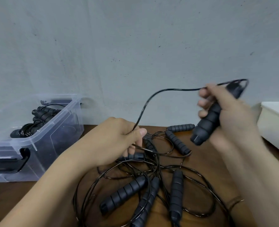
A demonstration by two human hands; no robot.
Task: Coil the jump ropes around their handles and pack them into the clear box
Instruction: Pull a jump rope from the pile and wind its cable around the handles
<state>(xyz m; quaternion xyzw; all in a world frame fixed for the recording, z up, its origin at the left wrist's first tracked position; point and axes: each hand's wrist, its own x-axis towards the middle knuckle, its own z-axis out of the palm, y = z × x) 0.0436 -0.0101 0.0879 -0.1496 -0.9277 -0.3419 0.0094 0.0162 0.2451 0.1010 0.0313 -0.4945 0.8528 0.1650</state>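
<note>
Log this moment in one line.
right hand grips ribbed black foam handle | left hand pinches thin black cord | clear plastic box holds coiled ropes

Left grip [119, 141] pinched low, right grip [223, 110] raised, fingers curled.

Smeared by motion: right grip [228, 112], held handle [207, 125] and rope loop [230, 82] above. Hidden inside the left grip [117, 141]: a stretch of the rope [143, 109]. Cut off by the bottom edge: nearest handles [141, 217]. Cropped at the sides: clear box [57, 133], white box [276, 122]. Hazy through plastic: packed ropes [42, 115].
</note>
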